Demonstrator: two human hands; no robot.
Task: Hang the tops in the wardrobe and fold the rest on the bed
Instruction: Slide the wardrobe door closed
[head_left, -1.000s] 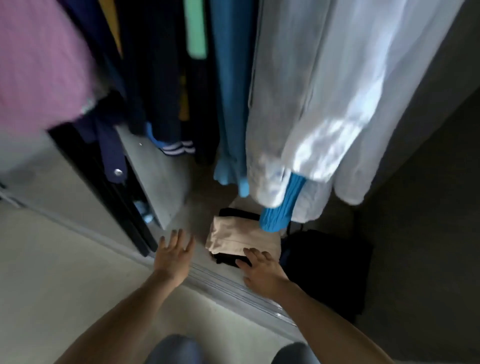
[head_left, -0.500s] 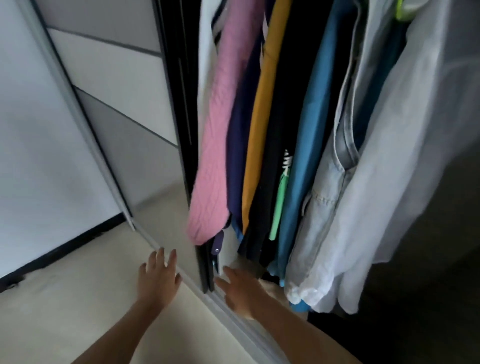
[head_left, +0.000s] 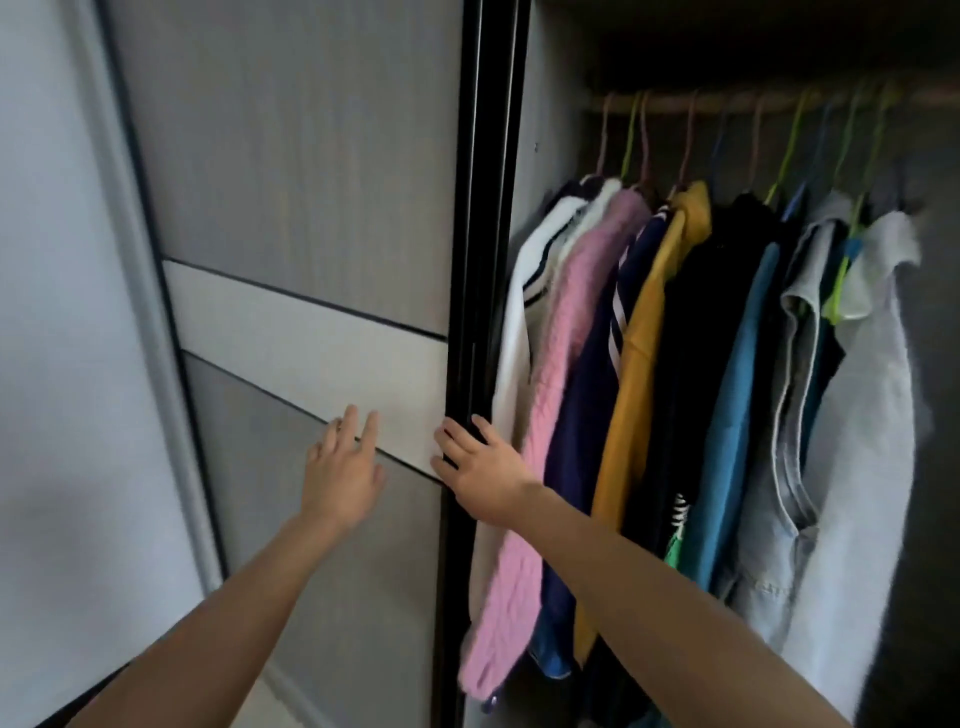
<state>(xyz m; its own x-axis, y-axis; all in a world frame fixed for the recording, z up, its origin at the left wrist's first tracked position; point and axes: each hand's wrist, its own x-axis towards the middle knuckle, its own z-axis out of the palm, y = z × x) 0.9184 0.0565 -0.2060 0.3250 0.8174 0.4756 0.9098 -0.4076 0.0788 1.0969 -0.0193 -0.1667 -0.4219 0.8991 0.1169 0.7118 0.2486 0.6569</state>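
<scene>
Colourful tops (head_left: 639, 364) hang right of the grey sliding wardrobe door (head_left: 311, 208), so hanging looks done; my left hand (head_left: 340, 473) and right hand (head_left: 483, 470) press it, fingers straight. Folding unseen.

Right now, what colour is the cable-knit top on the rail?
Pink. The cable-knit top hangs just right of the right hand; head view shows it best.

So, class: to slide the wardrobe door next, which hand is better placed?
Probably right: the right hand has fingers at the black door edge, giving something to pull on, while the left hand is spread flat at the smooth panel.
</scene>
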